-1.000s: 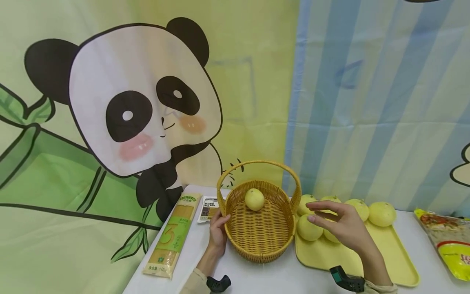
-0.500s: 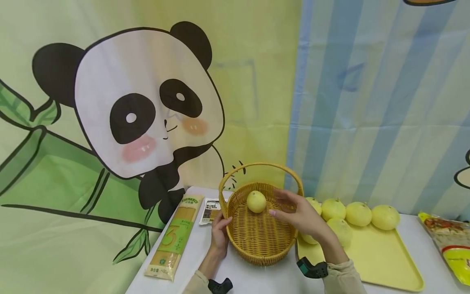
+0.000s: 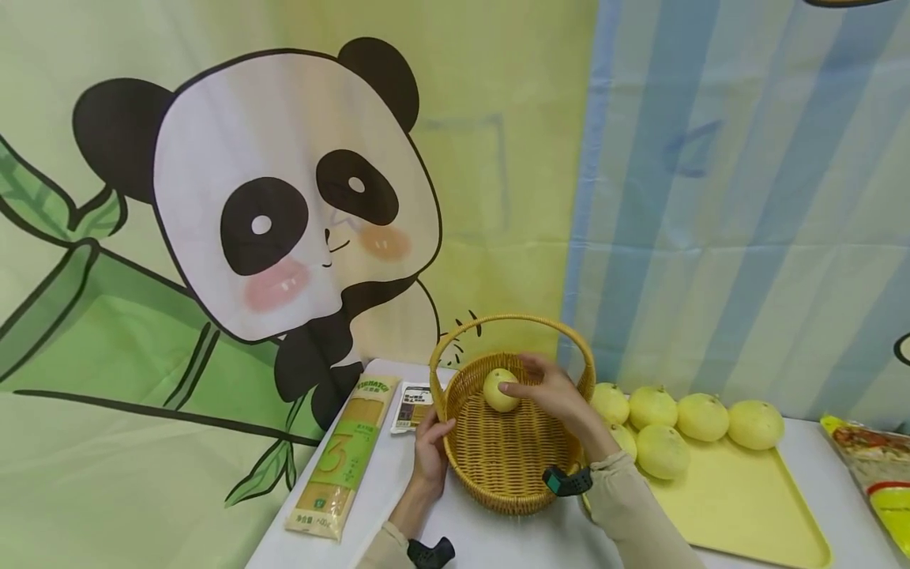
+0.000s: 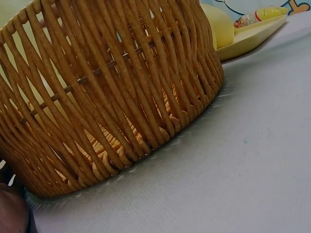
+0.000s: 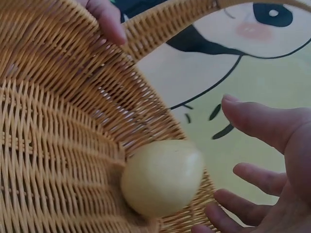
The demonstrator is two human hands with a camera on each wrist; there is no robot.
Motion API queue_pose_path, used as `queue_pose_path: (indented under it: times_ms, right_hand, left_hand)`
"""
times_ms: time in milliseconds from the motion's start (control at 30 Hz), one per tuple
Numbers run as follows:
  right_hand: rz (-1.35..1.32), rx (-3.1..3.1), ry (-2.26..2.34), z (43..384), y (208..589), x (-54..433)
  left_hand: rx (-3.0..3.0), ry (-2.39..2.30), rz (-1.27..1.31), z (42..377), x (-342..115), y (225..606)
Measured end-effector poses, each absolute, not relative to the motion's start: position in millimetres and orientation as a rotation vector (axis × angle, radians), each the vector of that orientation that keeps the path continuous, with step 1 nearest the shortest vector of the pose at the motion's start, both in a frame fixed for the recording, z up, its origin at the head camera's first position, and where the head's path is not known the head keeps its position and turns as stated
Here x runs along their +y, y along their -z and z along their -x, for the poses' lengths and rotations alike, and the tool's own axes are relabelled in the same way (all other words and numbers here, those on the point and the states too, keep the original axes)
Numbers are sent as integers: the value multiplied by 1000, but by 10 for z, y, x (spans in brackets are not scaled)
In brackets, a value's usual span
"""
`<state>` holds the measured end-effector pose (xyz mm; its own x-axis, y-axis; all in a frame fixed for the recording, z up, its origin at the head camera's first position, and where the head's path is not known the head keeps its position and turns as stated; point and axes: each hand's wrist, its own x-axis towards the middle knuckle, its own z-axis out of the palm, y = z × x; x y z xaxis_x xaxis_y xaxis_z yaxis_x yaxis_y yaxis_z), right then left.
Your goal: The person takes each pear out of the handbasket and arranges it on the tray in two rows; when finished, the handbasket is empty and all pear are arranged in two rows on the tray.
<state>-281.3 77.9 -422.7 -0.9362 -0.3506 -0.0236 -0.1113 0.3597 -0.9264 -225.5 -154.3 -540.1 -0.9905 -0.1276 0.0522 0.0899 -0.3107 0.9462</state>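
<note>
In the head view a wicker basket (image 3: 508,466) with a tall handle stands on the white table. My left hand (image 3: 429,454) holds its left rim, thumb lapped over the edge. One pale yellow melon (image 3: 499,401) lies inside against the far wall. Above the basket my right hand (image 3: 558,393) reaches in beside that melon, its thumb overlapping the fruit in the head view. From the right wrist, the fingers (image 5: 257,179) are spread and a gap shows between them and the melon. Several more melons (image 3: 663,452) rest on a yellow tray (image 3: 746,506) right of the basket.
Left of the basket lie a long pack of noodles (image 3: 341,458) and a small white-and-brown packet (image 3: 411,409). A colourful bag (image 3: 878,474) lies at the far right. Behind the table hangs a printed panda curtain (image 3: 512,197).
My right hand has moved left from over the tray to the melon in the basket. The left hand keeps its hold on the rim. The view has shifted slightly.
</note>
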Motion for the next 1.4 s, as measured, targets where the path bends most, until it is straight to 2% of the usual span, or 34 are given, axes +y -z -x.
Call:
queue_pose_path:
  times_ms: [433,1100,1400]
  right_hand:
    - [372,2357,1572,3087,4512,564]
    - [378,2313,1594,3079,4692,543]
    - [539,2235,1692,3018,4654,567]
  left_hand:
    - [-1762,2438,-33,2241,-1540,5399]
    - [-1761,2437,-27,2249,-1539,5378]
    - [-1776,2437,-19,2263,-1538,5397]
